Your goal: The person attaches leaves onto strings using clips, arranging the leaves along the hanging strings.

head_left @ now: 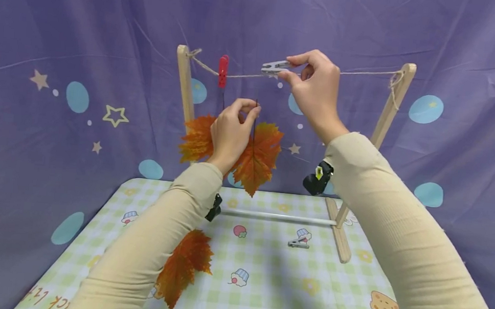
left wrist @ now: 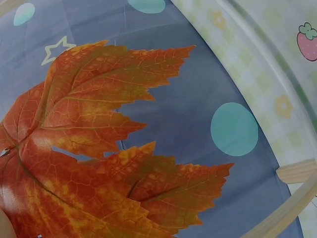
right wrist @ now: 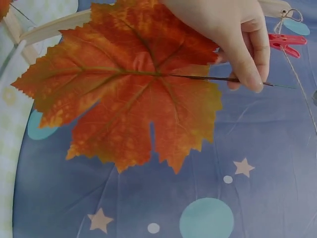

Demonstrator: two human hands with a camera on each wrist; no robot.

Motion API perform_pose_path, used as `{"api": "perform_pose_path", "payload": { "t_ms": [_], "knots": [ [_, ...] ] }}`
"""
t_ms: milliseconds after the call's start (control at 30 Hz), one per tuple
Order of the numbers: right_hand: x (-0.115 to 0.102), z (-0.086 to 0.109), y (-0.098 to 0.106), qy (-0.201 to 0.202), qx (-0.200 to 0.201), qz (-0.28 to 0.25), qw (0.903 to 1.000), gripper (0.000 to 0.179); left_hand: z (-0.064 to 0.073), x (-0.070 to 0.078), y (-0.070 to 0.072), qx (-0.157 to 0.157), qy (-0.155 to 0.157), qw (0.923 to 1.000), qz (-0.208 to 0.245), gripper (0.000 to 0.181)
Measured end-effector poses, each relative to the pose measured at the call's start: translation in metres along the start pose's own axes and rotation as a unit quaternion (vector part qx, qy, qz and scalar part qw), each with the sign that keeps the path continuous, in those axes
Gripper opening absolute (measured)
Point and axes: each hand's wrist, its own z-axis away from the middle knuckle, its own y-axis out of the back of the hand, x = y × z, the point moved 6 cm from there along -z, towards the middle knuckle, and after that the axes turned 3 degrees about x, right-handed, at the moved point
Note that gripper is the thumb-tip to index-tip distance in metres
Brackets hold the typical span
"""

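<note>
Though the held leaf (head_left: 261, 156) is not yet clipped, another hangs

Between the left hand's (head_left: 231, 133) pinched thumb and fingers is its stem; the leaf dangles just below them. Above, the right hand (head_left: 317, 84) pinches a grey clothespin (head_left: 270, 70) by the string (head_left: 369, 73). Left of the left hand, the hung leaf (head_left: 198, 135) under a red clothespin (head_left: 223, 71) looks done. The loose leaf (head_left: 186, 267), below that hand, seems left, with a spare clothespin (head_left: 298, 245) below the right.

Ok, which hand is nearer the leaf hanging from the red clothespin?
Left. In the head view, the left hand overlaps the right side of the hanging leaf; the right hand is higher and farther right, pinching a gray clothespin.
</note>
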Motion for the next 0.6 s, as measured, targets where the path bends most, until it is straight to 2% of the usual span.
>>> {"api": "perform_pose_path", "payload": {
  "t_ms": [300,600],
  "knots": [
    [0.001,-0.007,-0.005,-0.008,-0.043,0.036,0.9984,0.02,0.004,-0.003,-0.003,-0.013,0.013,0.9998,0.0,0.027],
    [0.004,-0.008,-0.013,-0.01,-0.121,0.085,0.9889,0.02,0.009,-0.008,-0.004,-0.01,0.016,0.9998,-0.008,0.025]
  ]
}}
